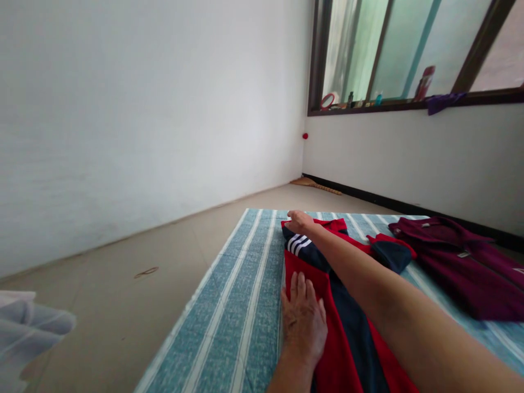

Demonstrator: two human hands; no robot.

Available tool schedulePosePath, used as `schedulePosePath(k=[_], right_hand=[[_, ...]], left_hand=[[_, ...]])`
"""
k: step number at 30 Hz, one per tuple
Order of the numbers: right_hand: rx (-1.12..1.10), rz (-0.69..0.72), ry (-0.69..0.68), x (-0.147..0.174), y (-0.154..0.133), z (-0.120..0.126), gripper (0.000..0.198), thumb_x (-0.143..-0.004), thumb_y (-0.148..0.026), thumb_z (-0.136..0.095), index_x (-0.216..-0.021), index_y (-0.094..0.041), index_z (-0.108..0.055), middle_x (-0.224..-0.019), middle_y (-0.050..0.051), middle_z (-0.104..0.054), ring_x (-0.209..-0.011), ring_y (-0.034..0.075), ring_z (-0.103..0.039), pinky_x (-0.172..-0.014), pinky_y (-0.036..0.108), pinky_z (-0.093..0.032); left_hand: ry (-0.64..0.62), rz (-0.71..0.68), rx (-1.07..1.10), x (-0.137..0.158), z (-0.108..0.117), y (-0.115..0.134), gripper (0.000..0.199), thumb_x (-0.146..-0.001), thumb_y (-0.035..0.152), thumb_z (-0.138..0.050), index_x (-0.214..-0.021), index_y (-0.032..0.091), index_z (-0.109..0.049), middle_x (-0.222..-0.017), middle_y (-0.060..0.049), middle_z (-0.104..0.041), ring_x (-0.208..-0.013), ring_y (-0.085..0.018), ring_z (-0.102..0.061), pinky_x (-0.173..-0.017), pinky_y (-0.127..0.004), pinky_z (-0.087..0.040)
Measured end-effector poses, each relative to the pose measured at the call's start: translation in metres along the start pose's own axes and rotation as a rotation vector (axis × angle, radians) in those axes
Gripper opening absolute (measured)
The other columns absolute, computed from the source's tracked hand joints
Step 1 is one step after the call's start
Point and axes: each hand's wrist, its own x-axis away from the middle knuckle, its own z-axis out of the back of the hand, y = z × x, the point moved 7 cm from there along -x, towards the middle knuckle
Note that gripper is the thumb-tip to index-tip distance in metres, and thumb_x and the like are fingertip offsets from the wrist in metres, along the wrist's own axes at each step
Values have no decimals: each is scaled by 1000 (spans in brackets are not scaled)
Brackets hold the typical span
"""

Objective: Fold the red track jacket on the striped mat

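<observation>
A red and navy garment, seemingly a track jacket (344,322), lies lengthwise on the striped teal bedspread, with three white stripes near its far left end. My left hand (303,316) rests flat on the red part, fingers stretched forward. Reaching across from the right, my right hand (299,222) has its fingers bent at the jacket's far left corner and seems to pinch the cloth. My right forearm covers part of the jacket. A red and navy piece of cloth (391,254) sticks out to the right beyond that arm, perhaps a sleeve.
A maroon zip jacket (462,267) lies on the bedspread (229,305) at right. Whitish cloth (33,327) shows at lower left. A thin brown loop (146,272) is on the floor. Bottles and a round mirror (327,101) stand on the windowsill; a broom-like object (315,184) lies in the corner.
</observation>
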Motion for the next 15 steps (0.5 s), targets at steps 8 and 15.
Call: schedulePosePath(k=[8,15], right_hand=[[-57,-167,-123,-49,14,-38,29,-90,-35,-59,-112,-16,-59,-114,8,-60,-100,21,-60,-85,42,-51],[-347,-268,-151,-60,32,-41,23,-87,-32,-64,-98,-12,-63,-96,5,-65,-85,18,-64,-75,36,-54]], left_hand=[[-9,-54,26,6,-2,4,46,-90,24,-37,-131,8,-52,-142,-18,-45,-135,-31,-36,-108,-63,-28],[5,-152,-12,6,0,13,43,-90,19,-41,-128,4,-55,-138,-20,-49,-134,-31,-37,-113,-54,-26]])
